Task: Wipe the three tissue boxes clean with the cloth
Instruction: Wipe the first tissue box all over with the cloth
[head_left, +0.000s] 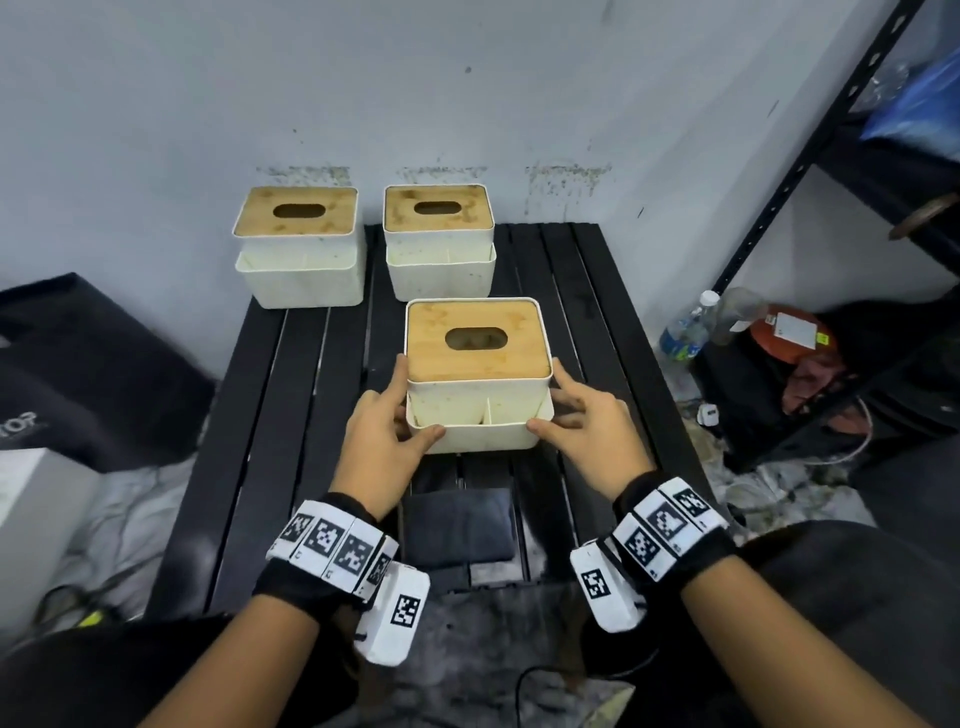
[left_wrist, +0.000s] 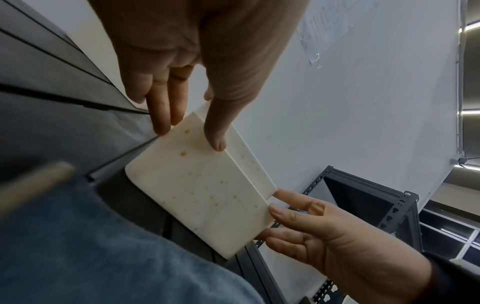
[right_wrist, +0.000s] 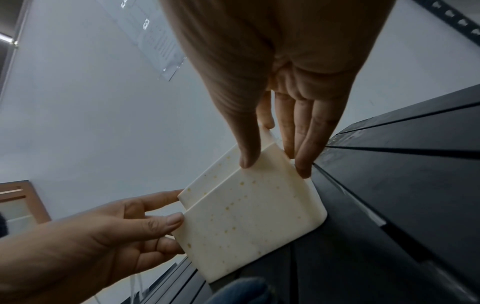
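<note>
My left hand (head_left: 382, 441) and my right hand (head_left: 592, 428) hold the nearest cream plastic tissue box with a bamboo lid and oval slot (head_left: 478, 374) from either side, thumbs pinched on its front rim and fingers laid along its side walls. In the wrist views its front wall (left_wrist: 207, 195) is dotted with yellowish specks.

Beyond my hands stand two more cream tissue boxes with bamboo lids: one straight ahead (head_left: 439, 241), the other ahead and to the left of my left hand (head_left: 298, 247), hanging partly over the table's far left corner. Both are well apart from my fingers, close to the wall.

Just behind my wrists, between them, a folded dark grey cloth (head_left: 460, 525) lies flat on the black slatted table (head_left: 291, 415).

The pale, scuffed wall (head_left: 467, 104) shows flaky marks above the far boxes. Right of my right hand, a black perforated metal shelving rack (head_left: 810, 156) rises, with a clear plastic bottle with a blue label (head_left: 685, 332) and an orange object bearing a white label too small to read (head_left: 789, 332) on the floor beside it. Left of my left hand a dark bag (head_left: 88, 374) shows the letters "TOP".
</note>
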